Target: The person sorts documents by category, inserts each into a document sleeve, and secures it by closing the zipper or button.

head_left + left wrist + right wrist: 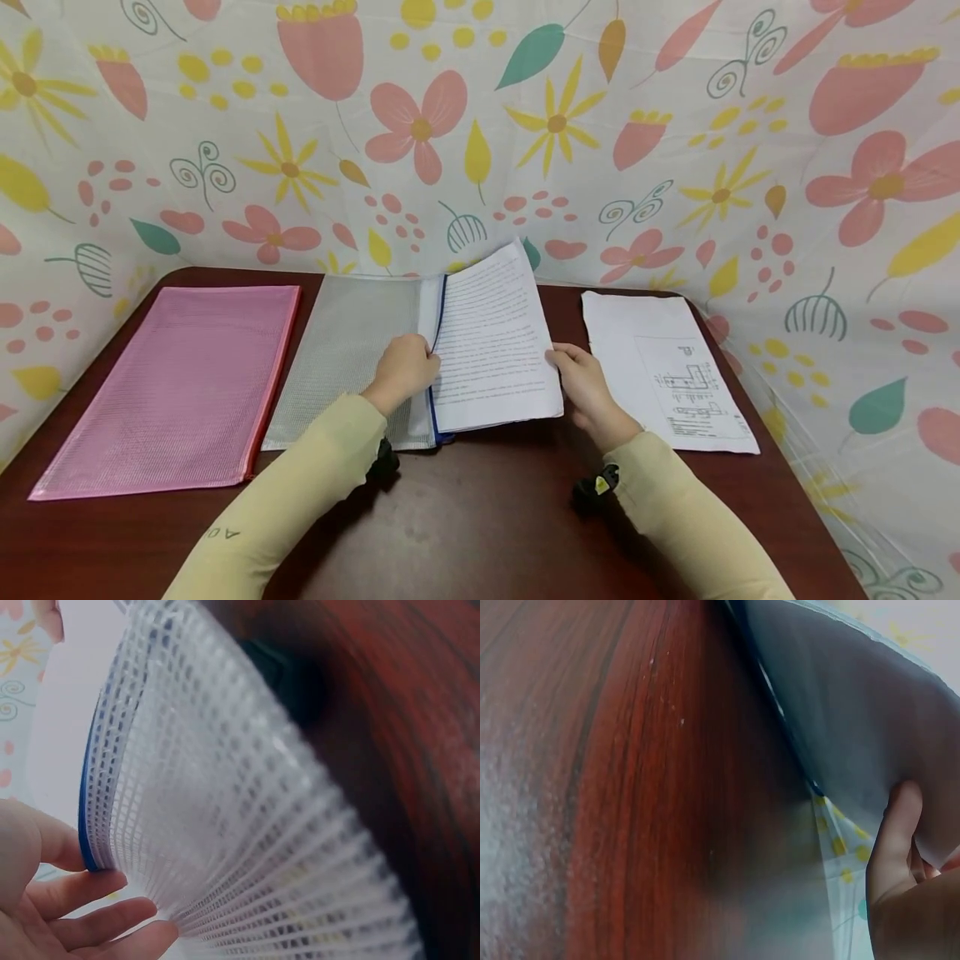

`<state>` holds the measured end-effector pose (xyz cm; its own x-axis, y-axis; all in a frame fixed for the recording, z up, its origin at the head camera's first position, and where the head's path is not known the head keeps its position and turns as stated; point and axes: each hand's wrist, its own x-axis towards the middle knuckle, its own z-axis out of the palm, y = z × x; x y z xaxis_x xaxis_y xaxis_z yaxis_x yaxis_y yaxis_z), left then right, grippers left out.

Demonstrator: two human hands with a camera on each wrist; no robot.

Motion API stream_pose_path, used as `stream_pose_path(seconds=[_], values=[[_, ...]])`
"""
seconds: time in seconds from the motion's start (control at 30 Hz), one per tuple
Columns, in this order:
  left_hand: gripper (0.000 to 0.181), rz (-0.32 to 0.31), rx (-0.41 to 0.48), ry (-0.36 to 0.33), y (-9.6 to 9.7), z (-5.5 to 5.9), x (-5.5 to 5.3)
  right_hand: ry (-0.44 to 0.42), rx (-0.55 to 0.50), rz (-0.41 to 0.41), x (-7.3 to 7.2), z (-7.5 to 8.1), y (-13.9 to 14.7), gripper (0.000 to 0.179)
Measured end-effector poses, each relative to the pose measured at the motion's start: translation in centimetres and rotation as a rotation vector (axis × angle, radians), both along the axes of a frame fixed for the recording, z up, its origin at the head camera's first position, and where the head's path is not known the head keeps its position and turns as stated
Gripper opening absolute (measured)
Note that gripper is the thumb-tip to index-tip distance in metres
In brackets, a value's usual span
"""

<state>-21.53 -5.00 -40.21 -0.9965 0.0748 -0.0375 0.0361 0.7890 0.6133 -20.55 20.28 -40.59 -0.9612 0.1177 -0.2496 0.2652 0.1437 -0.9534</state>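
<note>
A clear mesh zipper pouch (352, 358) with a blue zipper edge lies at the middle of the table. My left hand (405, 372) pinches that blue edge between thumb and fingers, and the left wrist view shows the mesh (187, 787) bowed beside the fingertips. A stack of printed paper (495, 342) sticks out of the pouch's right side, its left part at the blue edge. At the stack's right edge, my right hand (588, 387) pinches the sheets. The right wrist view shows the paper's underside (855, 712) raised off the table, with a thumb against it.
A pink mesh pouch (180, 383) with a red edge lies on the left of the dark wooden table (450, 533). To the right lies a white sheet with a printed diagram (675, 375). A flower-patterned curtain (480, 125) hangs behind the table.
</note>
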Motion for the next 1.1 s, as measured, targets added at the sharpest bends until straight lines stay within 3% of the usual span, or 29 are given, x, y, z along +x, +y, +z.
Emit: stream_pose_path(seconds=[0.2,0.37,0.7,0.87,1.1], values=[[0.039,0.007,0.015,0.02,0.4,0.1,0.0,-0.032,-0.145,0.027,0.0,0.0,-0.2,0.037],[0.039,0.017,0.025,0.023,0.7,0.1,-0.1,-0.037,-0.204,0.034,0.1,0.0,-0.3,0.038],[0.038,0.027,0.038,0.015,0.8,0.4,0.1,-0.096,-0.218,0.085,-0.3,-0.2,0.1,0.042],[0.037,0.035,0.043,-0.005,0.9,0.4,0.2,-0.077,-0.183,0.106,-0.4,0.2,0.4,0.042],[0.039,0.018,0.061,0.031,1.1,0.4,0.2,-0.071,-0.232,0.142,-0.4,0.7,0.6,0.041]])
